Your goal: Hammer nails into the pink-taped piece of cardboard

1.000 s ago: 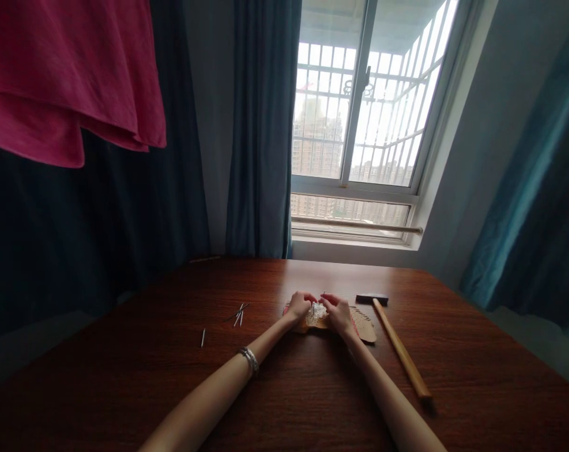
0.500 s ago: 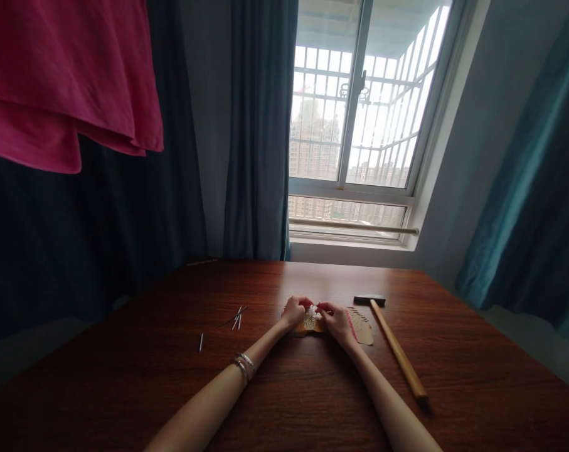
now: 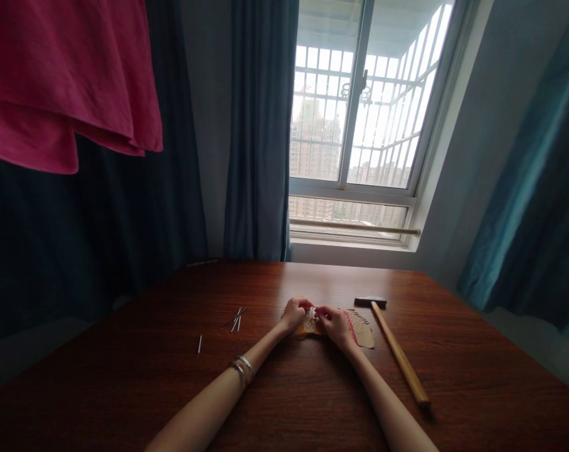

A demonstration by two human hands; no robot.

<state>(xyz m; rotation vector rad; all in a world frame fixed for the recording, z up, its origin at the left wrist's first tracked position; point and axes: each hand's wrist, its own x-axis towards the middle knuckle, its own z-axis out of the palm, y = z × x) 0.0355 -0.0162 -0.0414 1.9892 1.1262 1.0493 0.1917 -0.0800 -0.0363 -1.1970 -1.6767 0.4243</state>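
My left hand (image 3: pixel 295 314) and my right hand (image 3: pixel 335 326) come together over a flat tan piece (image 3: pixel 365 337) dotted with small holes, with a toothed edge and pink marks or stitching on its right part. Both hands are closed, fingertips pinched. A thin, upright, silvery piece (image 3: pixel 313 312) shows between the fingertips; its kind is too small to tell, and so is which hand grips it. My hands hide much of the tan piece, which lies on the brown wooden table (image 3: pixel 293 395).
Right of the hands lies a hammer (image 3: pixel 399 351) with a dark head and wooden handle. Several thin metal rods (image 3: pixel 238 319) lie crossed on the left, with a single short rod (image 3: pixel 200 344) nearer me. Behind the table are a curtain (image 3: pixel 258 138) and a window (image 3: pixel 352 125).
My right fingertips have dropped slightly at the thin upright piece. The left hand stays nearly where it was, and the view has shifted very little.
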